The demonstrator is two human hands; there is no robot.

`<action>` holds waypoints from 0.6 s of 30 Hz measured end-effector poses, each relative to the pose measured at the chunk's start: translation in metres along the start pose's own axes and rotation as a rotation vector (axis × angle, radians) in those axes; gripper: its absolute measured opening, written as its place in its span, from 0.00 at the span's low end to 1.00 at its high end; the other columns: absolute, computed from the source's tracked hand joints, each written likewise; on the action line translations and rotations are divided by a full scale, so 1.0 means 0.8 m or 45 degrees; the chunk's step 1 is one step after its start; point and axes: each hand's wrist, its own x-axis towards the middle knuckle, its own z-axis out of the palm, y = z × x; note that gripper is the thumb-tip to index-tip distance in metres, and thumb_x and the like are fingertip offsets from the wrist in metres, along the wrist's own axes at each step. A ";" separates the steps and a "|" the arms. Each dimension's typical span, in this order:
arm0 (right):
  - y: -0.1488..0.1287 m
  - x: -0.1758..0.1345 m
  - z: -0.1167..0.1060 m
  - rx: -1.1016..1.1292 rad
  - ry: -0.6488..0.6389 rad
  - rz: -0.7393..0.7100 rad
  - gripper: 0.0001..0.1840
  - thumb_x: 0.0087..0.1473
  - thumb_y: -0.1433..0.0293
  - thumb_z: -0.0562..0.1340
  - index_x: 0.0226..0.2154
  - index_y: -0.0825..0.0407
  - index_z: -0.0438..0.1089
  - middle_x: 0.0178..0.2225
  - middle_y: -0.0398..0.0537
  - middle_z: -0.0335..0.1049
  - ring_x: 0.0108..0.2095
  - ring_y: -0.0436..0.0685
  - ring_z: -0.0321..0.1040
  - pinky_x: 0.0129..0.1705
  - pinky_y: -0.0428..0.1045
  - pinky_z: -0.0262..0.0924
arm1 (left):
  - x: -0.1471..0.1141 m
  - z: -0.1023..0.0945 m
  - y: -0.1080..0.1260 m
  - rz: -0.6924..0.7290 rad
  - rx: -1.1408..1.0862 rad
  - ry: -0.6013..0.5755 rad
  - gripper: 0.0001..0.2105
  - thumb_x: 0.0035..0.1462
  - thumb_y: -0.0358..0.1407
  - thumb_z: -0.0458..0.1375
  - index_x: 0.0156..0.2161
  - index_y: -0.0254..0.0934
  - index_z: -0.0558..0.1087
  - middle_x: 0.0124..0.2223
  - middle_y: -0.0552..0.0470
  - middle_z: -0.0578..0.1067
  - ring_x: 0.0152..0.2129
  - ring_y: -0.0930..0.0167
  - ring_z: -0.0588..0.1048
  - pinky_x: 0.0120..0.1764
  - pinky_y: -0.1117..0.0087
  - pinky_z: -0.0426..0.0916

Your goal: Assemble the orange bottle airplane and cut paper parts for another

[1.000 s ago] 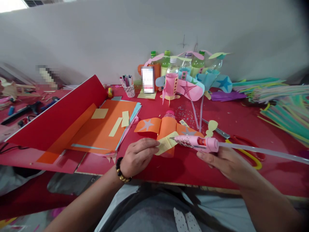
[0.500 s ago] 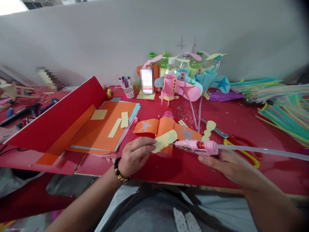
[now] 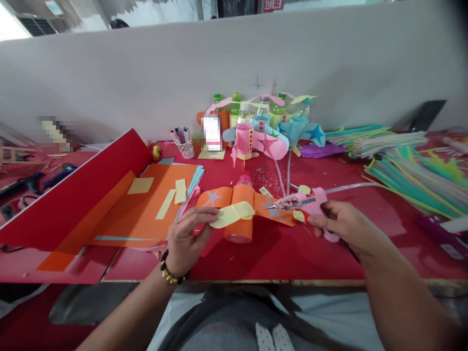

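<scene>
I have the left hand (image 3: 190, 235) pinching yellow paper (image 3: 224, 217) by one end, presumably to free the other over the bottle (image 3: 241, 232), right of the pinch; right hand (image 3: 340, 222) grips glue gun (image 3: 315, 202).

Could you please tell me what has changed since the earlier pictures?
The right hand has drawn the pink glue gun rightward, its tip now clear of the yellow paper, and turned it so its handle shows. Nothing was let go: the left hand still holds the paper over the orange-wrapped bottle, which lies where it was.
</scene>
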 end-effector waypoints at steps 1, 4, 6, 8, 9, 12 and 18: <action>0.003 0.000 -0.004 0.014 0.024 0.015 0.22 0.43 0.54 0.69 0.29 0.57 0.69 0.18 0.46 0.70 0.16 0.47 0.61 0.16 0.42 0.50 | 0.002 -0.001 0.001 -0.011 -0.009 0.016 0.09 0.53 0.23 0.58 0.36 0.38 0.75 0.39 0.50 0.78 0.37 0.70 0.77 0.42 0.67 0.73; 0.014 -0.002 -0.018 0.070 0.090 0.030 0.20 0.40 0.57 0.71 0.27 0.55 0.69 0.18 0.46 0.70 0.17 0.49 0.63 0.16 0.42 0.51 | 0.006 -0.004 0.006 -0.071 -0.068 0.061 0.07 0.53 0.24 0.59 0.35 0.38 0.75 0.38 0.50 0.78 0.37 0.70 0.77 0.43 0.66 0.72; 0.023 -0.006 -0.029 0.096 0.126 0.007 0.18 0.41 0.58 0.71 0.24 0.55 0.70 0.18 0.45 0.70 0.17 0.49 0.64 0.17 0.42 0.53 | 0.009 -0.006 0.008 -0.123 -0.138 0.094 0.06 0.54 0.25 0.60 0.34 0.38 0.75 0.38 0.50 0.78 0.37 0.70 0.77 0.43 0.66 0.72; 0.032 -0.011 -0.039 0.116 0.137 -0.009 0.16 0.44 0.59 0.69 0.22 0.55 0.70 0.18 0.45 0.69 0.17 0.48 0.63 0.18 0.42 0.52 | 0.010 -0.006 0.009 -0.172 -0.211 0.127 0.05 0.54 0.25 0.60 0.34 0.37 0.75 0.38 0.50 0.78 0.37 0.70 0.77 0.43 0.67 0.73; 0.037 -0.014 -0.043 0.132 0.127 -0.011 0.16 0.45 0.59 0.68 0.22 0.55 0.71 0.17 0.45 0.69 0.16 0.47 0.62 0.17 0.41 0.50 | 0.011 -0.006 0.010 -0.194 -0.245 0.144 0.05 0.54 0.26 0.60 0.34 0.37 0.75 0.37 0.50 0.78 0.37 0.70 0.77 0.43 0.67 0.73; 0.050 -0.019 -0.052 0.180 0.080 -0.006 0.17 0.49 0.59 0.65 0.24 0.57 0.73 0.17 0.44 0.67 0.15 0.44 0.60 0.17 0.41 0.48 | 0.014 -0.005 0.011 -0.272 -0.335 0.193 0.04 0.54 0.27 0.61 0.35 0.36 0.75 0.37 0.50 0.78 0.36 0.71 0.77 0.42 0.70 0.74; 0.067 -0.011 -0.078 0.158 -0.059 0.081 0.21 0.42 0.62 0.70 0.38 0.57 0.75 0.27 0.48 0.72 0.22 0.50 0.66 0.23 0.43 0.58 | 0.023 -0.003 0.018 -0.506 -0.540 0.228 0.04 0.53 0.30 0.63 0.36 0.36 0.76 0.33 0.51 0.79 0.28 0.74 0.77 0.35 0.74 0.74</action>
